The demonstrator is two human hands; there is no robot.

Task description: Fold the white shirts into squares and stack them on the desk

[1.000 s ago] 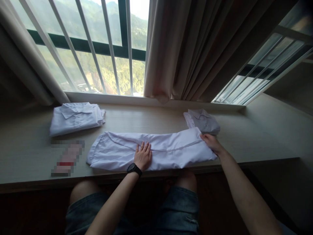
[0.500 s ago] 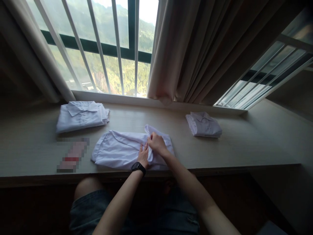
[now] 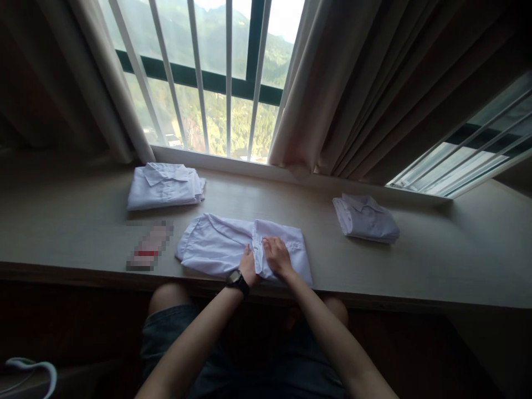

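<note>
A white shirt (image 3: 216, 238), partly folded, lies along the front of the table before me. My left hand (image 3: 249, 269), with a black watch on its wrist, rests on the shirt at the edge of a folded-over part. Its thumb points up and away, and the other fingers seem tucked beneath that fold, so they are mostly hidden. On top of the folded-over part, my right hand (image 3: 276, 256) lies with its fingers stretched out, pressing the cloth.
A folded white shirt (image 3: 164, 185) lies at the back left and another folded white shirt (image 3: 366, 218) at the right. A blurred-out pinkish item (image 3: 150, 246) is left of the middle shirt. Behind the table (image 3: 257, 191) are a barred window (image 3: 208, 83) and curtains (image 3: 353, 83).
The right side of the shirt has been turned over to the left and now lies flat. My right hand has gone from a closed grip to lying on it. The view has shifted.
</note>
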